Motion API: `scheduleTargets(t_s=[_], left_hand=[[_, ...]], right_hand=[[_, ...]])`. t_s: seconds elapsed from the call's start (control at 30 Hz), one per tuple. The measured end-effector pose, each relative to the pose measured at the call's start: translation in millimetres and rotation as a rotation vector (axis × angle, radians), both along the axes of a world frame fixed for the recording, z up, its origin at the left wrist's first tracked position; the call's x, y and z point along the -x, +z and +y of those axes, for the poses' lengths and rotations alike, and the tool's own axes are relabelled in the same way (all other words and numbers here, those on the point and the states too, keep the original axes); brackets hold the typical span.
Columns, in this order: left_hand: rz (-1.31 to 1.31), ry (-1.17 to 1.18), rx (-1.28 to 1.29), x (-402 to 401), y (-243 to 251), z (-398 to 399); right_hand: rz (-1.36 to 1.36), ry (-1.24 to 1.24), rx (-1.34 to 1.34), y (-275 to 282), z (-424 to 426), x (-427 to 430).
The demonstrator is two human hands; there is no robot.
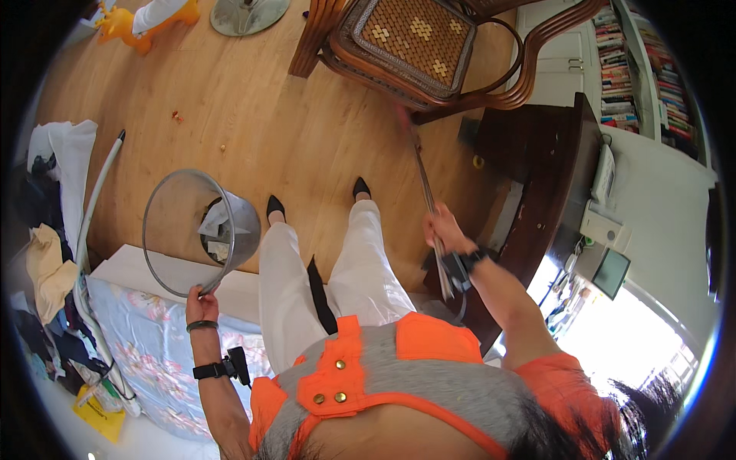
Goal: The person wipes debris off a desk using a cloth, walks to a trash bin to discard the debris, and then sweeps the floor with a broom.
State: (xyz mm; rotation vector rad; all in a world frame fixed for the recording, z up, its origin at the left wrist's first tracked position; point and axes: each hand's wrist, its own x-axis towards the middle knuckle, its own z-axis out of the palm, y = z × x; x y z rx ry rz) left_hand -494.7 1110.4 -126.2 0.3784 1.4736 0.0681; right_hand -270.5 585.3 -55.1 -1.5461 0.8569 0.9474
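Observation:
At the left, my left hand (202,305) grips the near rim of a grey wire-mesh wastebasket (244,230). White paper scraps (217,221) lie inside the basket, which is tilted so its mouth faces me. My right hand (445,227) is closed around the shaft of a long thin tool (422,172). The tool's far end is blurred and pinkish, close to the front foot of a rattan armchair (414,40); whether they touch I cannot tell. Small reddish debris (177,117) and a tiny crumb (223,148) lie on the wooden floor (253,121).
A dark wooden desk (540,167) stands close on the right, with bookshelves (618,75) beyond. On the left are a floral-covered bed (167,351), a pale pole (95,195) and piled clothes (49,270). An orange animal-shaped toy (144,40) and a round stand base (247,14) are farther off.

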Motion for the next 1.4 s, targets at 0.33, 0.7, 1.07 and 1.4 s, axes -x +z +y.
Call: scheduleTargets(t_s=[0.33, 0.7, 1.07, 1.4], left_hand=[[0.067, -0.114, -0.124, 29.4, 4.0, 97.0], [0.086, -0.181, -0.099, -0.4, 3.2, 130.0], [0.091, -0.36, -0.07, -73.3, 32.8, 100.6], [0.1, -0.54, -0.027, -119.9, 41.1, 117.2]], right_hand=[[-0.04, 0.351, 0.263, -135.7, 95.4, -51.1], [0.092, -0.157, -0.16, -4.3, 118.5, 74.0], [-0.074, -0.527, 0.018, 8.0, 25.6, 107.6], [-0.129, -0.921, 0.107, -22.4, -48.7, 125.1]])
